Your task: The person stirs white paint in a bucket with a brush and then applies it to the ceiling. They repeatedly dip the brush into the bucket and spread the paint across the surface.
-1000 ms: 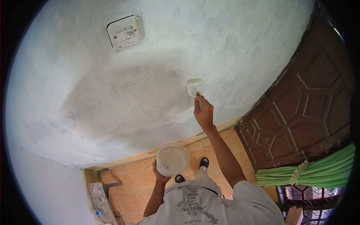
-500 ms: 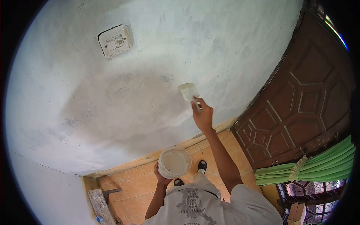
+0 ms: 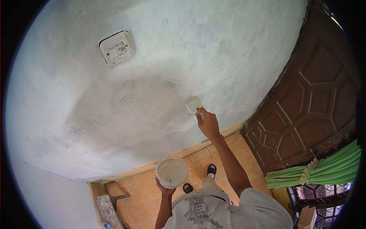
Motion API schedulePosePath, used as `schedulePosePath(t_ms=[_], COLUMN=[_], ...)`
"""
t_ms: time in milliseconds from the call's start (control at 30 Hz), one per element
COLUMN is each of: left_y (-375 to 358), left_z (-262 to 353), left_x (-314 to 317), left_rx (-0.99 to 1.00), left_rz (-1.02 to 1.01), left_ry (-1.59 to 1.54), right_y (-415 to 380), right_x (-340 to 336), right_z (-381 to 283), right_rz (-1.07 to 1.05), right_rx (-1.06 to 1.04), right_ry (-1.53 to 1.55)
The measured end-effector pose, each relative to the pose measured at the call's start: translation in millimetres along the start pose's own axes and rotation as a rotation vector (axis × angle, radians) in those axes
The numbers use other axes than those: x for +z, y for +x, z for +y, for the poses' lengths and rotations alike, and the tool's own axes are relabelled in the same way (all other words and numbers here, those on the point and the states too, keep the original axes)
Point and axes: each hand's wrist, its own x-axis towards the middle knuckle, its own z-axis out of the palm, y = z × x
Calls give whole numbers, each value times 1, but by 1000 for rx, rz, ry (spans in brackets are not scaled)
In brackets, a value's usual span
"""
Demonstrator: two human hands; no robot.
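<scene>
My right hand (image 3: 208,123) grips a wide pale brush (image 3: 194,104), whose head is against the wall (image 3: 236,68) at the right edge of a darker, damp-looking patch (image 3: 129,110). Low in front of my body, my left hand (image 3: 165,187) holds a round, clear plastic tub (image 3: 172,172) from its left and lower side. Pale grey-white matter shows inside the tub. A light switch plate (image 3: 116,48) is set in the wall above the patch.
A brown panelled door (image 3: 309,99) stands at the right, with a green curtain (image 3: 328,168) below it. Orange floor tiles (image 3: 141,198) run under my sandalled feet. At the lower left is a worn wooden bench (image 3: 108,212). A cardboard box (image 3: 307,217) lies lower right.
My right hand and the brush have moved slightly down along the wall. The tub in my left hand has shifted a little left and down. The whole view has tilted slightly.
</scene>
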Motion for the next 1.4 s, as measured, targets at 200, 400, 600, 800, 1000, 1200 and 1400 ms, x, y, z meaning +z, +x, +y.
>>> schedulePosePath(t_ms=[200,400,600,800,1000,1200,1400], left_y=[8,21,31,22,17,15,19], left_z=[-1,-8,-16,-13,-7,-3,2], left_x=[13,14,10,9,-1,2,-4], left_rx=[-5,-29,-83,-57,4,44,53], left_rz=[-11,-7,-37,-17,0,-44,-51], left_ry=[33,14,-31,-27,-36,-30,-38], right_y=[-7,25,14,15,12,-15,-43], right_x=[-31,-40,-39,-45,1,30,63], right_z=[-24,-36,-26,-48,-14,25,65], right_rz=[29,65,-93,131,125,75,-47], right_rx=[34,-51,40,-88,-101,-78,39], right_ry=[30,27,-91,28,-84,-156,-194])
